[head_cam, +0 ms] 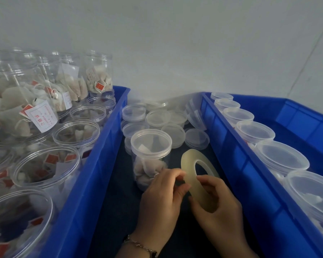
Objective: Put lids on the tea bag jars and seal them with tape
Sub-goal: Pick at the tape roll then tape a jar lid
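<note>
Lidded jar (151, 155) stands between left crate (93, 175) of open jars and right crate (250, 175) of lidded jars; loose lids (158, 118) behind it, tape roll (191, 175) just right.

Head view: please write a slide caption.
Both hands hold a tape roll beside a lidded tea bag jar.

We count two blue crates (93, 175), one tape roll (189, 170), one lidded jar (150, 155) standing between them, six lidded jars (254, 131) along right crate. Loose lids (158, 118) piled behind: number unclear.

Bare forearms; thin chain bracelet (141, 246) on left wrist.
</note>
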A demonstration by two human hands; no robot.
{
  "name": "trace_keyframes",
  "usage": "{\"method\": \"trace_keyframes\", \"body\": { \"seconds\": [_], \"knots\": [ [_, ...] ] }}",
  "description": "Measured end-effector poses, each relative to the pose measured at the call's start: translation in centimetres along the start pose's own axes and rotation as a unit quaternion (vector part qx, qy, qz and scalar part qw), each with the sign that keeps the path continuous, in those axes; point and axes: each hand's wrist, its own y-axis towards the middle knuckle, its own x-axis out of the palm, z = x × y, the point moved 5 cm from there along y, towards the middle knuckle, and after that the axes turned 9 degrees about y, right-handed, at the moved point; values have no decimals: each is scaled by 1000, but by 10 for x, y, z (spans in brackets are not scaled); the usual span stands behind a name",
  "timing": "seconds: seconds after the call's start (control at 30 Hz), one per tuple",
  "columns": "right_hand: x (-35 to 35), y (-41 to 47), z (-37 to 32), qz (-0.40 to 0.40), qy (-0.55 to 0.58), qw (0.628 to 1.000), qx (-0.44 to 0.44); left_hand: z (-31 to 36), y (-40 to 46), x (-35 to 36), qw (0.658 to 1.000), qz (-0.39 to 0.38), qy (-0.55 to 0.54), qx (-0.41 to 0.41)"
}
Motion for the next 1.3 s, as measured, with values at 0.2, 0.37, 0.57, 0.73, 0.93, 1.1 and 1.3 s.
{"method": "trace_keyframes", "body": {
  "seconds": [0.2, 0.37, 0.57, 0.73, 0.93, 1.1, 1.3],
  "knots": [
    [1, -2, -2, -1, -11, 1000, -10, 1, 1, -3, 999, 19, 30, 14],
    [1, -2, -3, -5, -16, 1000, -15, 0, 1, -2, 999, -5, 40, -14],
    [0, -1, -5, 5, -13, 1000, -28, 1, 1, -1, 999, -32, -4, -27],
    [2, -2, -5, -10, -25, 999, -42, -4, -1, 3, 998, -45, 8, -33],
    [2, 6, 0, -84, -77, 992, 48, -3, -3, 2, 997, -69, 33, -27],
    [4, 7, 10, -271, -188, 940, 88, -12, -6, 5, 994, -89, 28, -60],
    [-10, 7, -8, -179, -277, 944, 1, 5, -2, -9, 988, -137, -12, -69]
  ]
}}
